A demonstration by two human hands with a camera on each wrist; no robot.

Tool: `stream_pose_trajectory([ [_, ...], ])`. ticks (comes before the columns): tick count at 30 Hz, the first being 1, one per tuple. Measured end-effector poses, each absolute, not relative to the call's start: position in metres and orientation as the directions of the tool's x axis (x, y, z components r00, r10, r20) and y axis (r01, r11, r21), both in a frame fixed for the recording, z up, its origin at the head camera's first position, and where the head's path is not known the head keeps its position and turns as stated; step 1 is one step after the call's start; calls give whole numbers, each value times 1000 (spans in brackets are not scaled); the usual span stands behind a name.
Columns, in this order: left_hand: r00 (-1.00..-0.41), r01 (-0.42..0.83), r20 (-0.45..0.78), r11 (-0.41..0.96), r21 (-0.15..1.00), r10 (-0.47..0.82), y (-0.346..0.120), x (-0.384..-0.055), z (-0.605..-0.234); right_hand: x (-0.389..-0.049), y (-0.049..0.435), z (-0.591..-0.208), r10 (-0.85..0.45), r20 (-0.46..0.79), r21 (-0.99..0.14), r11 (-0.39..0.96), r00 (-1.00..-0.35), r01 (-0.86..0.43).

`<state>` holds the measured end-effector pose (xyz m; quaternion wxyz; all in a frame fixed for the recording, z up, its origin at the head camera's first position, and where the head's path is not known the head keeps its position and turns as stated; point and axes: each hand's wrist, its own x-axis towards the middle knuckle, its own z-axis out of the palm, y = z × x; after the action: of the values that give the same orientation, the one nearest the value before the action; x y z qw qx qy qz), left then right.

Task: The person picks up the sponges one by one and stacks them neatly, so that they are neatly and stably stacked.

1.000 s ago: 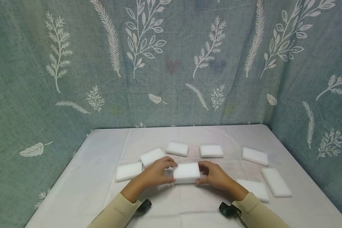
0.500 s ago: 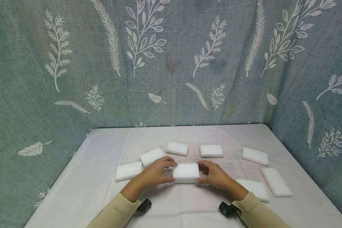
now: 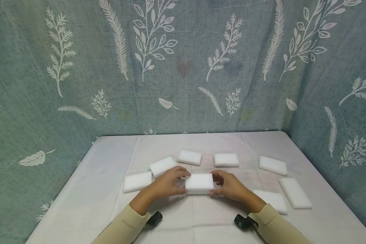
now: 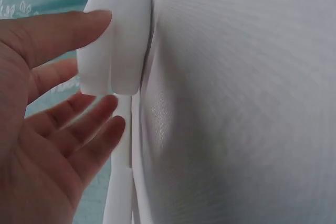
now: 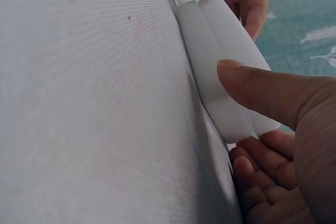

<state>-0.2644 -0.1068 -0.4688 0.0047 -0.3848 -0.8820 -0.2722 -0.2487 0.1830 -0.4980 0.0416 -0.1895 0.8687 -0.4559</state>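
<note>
Two white sponge blocks lie stacked flat at the middle of the table, the upper block [image 3: 199, 181] squarely over the lower block [image 5: 202, 61]. My left hand [image 3: 169, 183] pinches the left end of the stack, thumb on the near side and index finger at the far corner. At the right end my right hand [image 3: 230, 186] pinches in the same way. The left wrist view shows the thumb [image 4: 92, 29] across the seam side of the upper block, with the other fingers loosely spread beyond the end. In the right wrist view the thumb [image 5: 236, 80] presses the near face.
More white sponges ring the stack: a left sponge [image 3: 137, 182], a back sponge [image 3: 189, 157], another back sponge [image 3: 226, 160], and a right sponge [image 3: 295, 193] among them. One sponge [image 3: 271, 200] is partly behind the right forearm. Patterned cloth [image 3: 183, 67] hangs behind the table [image 3: 109, 162].
The head view has tilted a little, so the whole scene sits slightly higher. Both hands keep their pinch on the stack, which stays in place.
</note>
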Motion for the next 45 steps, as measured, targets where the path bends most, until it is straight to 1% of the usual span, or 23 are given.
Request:
stream_pose_trajectory([
  [6,-715,642,158,551,533,681,-105,-264,-471,-250,182,-496,-378,101,-815,500,-920,-295],
  [15,-719,640,151,560,527,679,-103,-262,-469,-250,184,-495,-414,137,-836,440,-900,-329],
  [26,-752,589,95,600,541,652,-101,-263,-470,-250,184,-498,-403,161,-814,462,-901,-352],
  [39,-756,595,111,607,526,645,-104,-264,-471,-250,184,-498,-392,130,-804,497,-911,-328],
  [45,-764,567,103,586,579,637,-117,-261,-464,-249,186,-497,-387,121,-808,496,-914,-317],
])
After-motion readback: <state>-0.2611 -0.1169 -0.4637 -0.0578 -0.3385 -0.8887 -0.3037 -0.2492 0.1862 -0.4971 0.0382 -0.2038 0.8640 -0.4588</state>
